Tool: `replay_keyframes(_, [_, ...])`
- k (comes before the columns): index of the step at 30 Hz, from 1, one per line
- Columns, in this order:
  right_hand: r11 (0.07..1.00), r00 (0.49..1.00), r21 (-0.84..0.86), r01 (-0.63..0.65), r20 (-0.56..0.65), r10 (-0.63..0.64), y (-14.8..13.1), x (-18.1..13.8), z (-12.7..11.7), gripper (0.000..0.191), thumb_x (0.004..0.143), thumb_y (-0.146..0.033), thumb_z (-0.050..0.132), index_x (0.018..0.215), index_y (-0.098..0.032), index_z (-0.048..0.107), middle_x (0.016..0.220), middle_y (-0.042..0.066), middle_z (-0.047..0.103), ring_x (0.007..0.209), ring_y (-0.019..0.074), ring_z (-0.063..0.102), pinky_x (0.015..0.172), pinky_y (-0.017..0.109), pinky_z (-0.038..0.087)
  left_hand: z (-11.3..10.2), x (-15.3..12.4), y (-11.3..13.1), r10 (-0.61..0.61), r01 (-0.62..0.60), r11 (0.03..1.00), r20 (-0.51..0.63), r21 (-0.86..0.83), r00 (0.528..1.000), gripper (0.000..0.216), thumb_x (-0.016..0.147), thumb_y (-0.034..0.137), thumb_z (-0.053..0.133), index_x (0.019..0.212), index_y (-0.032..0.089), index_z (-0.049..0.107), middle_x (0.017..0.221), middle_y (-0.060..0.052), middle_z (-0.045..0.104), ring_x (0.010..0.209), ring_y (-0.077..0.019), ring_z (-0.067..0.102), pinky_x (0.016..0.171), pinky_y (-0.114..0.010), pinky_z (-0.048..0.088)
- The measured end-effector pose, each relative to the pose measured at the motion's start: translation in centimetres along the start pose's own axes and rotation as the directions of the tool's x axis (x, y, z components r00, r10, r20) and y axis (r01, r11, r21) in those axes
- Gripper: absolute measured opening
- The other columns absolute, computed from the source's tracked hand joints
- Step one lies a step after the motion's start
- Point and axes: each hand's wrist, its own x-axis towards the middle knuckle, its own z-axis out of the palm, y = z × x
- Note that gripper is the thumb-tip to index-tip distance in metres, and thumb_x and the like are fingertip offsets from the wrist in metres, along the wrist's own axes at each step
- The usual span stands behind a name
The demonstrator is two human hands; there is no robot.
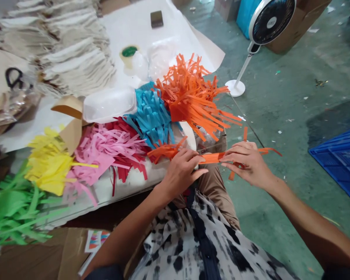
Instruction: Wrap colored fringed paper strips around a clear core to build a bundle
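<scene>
- Head view, looking down over a lap in a black-and-white patterned garment.
- Left hand (182,171) closed on one end of an orange paper strip (212,157), fingers curled over it at the edge of the surface (134,181).
- Right hand (247,161) pinching the strip's other end, thin orange tails trailing past the fingers.
- Strip stretched level between both hands, just above the knee.
- Heaps of cut paper fringe along the surface: orange pile (192,97), blue pile (151,112), pink pile (105,149), yellow pile (49,163), green pile (14,206).
- Clear plastic tray (109,103) behind the pink pile.
- Tape roll (129,52) farther back on white paper.
- Standing fan (268,17) on the green floor; blue crate (341,159) at right.
</scene>
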Motion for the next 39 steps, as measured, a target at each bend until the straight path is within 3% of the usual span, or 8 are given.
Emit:
replay_keyframes(5, [0.995,0.999,-0.088,0.036,0.026,-0.034,0.1,0.7,-0.7,0.013,0.104,-0.032,0.064,0.108,-0.028,0.076,0.104,0.001,0.079,0.102,0.0228,0.065,0.092,0.043,0.034,-0.2,1.3,-0.5,0.051,-0.054,0.998,0.066,0.041,0.996,0.005,0.099,0.022,0.069,0.103,0.019,0.068,0.103,-0.005,0.073,0.097,-0.0221,0.066,0.089,-0.037,0.055])
replay_keyframes(9, [0.991,0.999,-0.126,-0.033,0.019,0.036,-0.2,0.7,-0.1,0.016,0.106,-0.034,0.059,0.104,-0.023,0.07,0.103,0.004,0.077,0.102,0.0236,0.064,0.091,0.043,0.035,0.0,1.4,-0.4,0.057,-0.058,0.998,0.017,0.04,0.998,0.013,0.105,0.017,0.056,0.1,0.019,0.067,0.098,-0.005,0.072,0.093,-0.021,0.064,0.088,-0.036,0.054])
replay_keyframes(15, [0.985,0.99,-0.099,-0.138,-0.048,0.134,-0.8,0.9,0.6,0.022,0.106,-0.043,0.059,0.1,-0.025,0.07,0.101,0.003,0.072,0.1,0.0234,0.062,0.088,0.042,0.034,0.6,0.6,0.2,-0.085,0.086,0.996,-0.117,0.003,0.99,0.014,0.102,0.019,0.061,0.088,0.02,0.06,0.094,-0.005,0.068,0.092,-0.0215,0.061,0.087,-0.037,0.052])
replay_keyframes(20, [0.959,0.974,-0.172,-0.225,-0.022,0.225,-1.0,1.1,0.4,0.028,0.106,-0.046,0.056,0.093,-0.024,0.068,0.095,0.004,0.072,0.099,0.0258,0.059,0.087,0.043,0.032,1.0,0.3,0.9,-0.19,0.195,0.981,-0.186,0.011,0.964,0.01,0.1,0.019,0.062,0.09,0.021,0.059,0.102,-0.007,0.064,0.102,-0.0236,0.059,0.096,-0.041,0.05])
replay_keyframes(30, [0.91,0.974,-0.364,-0.199,0.033,0.226,-1.6,2.3,0.3,0.034,0.106,-0.047,0.052,0.085,-0.023,0.064,0.088,0.008,0.07,0.096,0.0293,0.056,0.083,0.045,0.032,1.2,1.6,1.3,-0.292,0.312,0.945,-0.177,0.099,0.94,0.018,0.086,0.014,0.07,0.083,0.022,0.054,0.101,-0.009,0.059,0.099,-0.0276,0.058,0.092,-0.046,0.051])
replay_keyframes(33, [0.877,0.968,-0.412,-0.246,-0.055,0.245,-1.4,1.7,0.2,0.031,0.104,-0.049,0.055,0.092,-0.022,0.066,0.093,0.009,0.072,0.099,0.0308,0.058,0.086,0.047,0.033,1.2,1.5,1.4,-0.277,0.298,0.948,-0.168,0.116,0.946,0.014,0.088,0.014,0.068,0.091,0.021,0.056,0.105,-0.01,0.061,0.103,-0.0287,0.059,0.094,-0.046,0.052])
replay_keyframes(36, [0.862,0.964,-0.451,-0.233,-0.226,0.142,-1.7,0.7,0.5,0.016,0.104,-0.035,0.061,0.114,-0.025,0.068,0.11,0.008,0.077,0.108,0.0298,0.062,0.098,0.05,0.034,1.5,1.5,1.9,-0.236,0.259,0.957,-0.167,0.132,0.957,0.024,0.088,0.01,0.066,0.108,0.021,0.06,0.113,-0.01,0.062,0.109,-0.0287,0.059,0.098,-0.045,0.053])
replay_keyframes(39, [0.901,0.982,-0.433,-0.028,-0.183,-0.057,-2.3,-0.3,1.2,0.034,0.103,-0.016,0.059,0.131,-0.034,0.066,0.119,-0.001,0.08,0.111,0.0242,0.065,0.106,0.049,0.033,1.8,1.6,2.3,-0.172,0.198,0.961,-0.145,0.191,0.974,0.032,0.086,0.004,0.063,0.111,0.023,0.064,0.117,-0.01,0.063,0.11,-0.0281,0.06,0.097,-0.043,0.054])
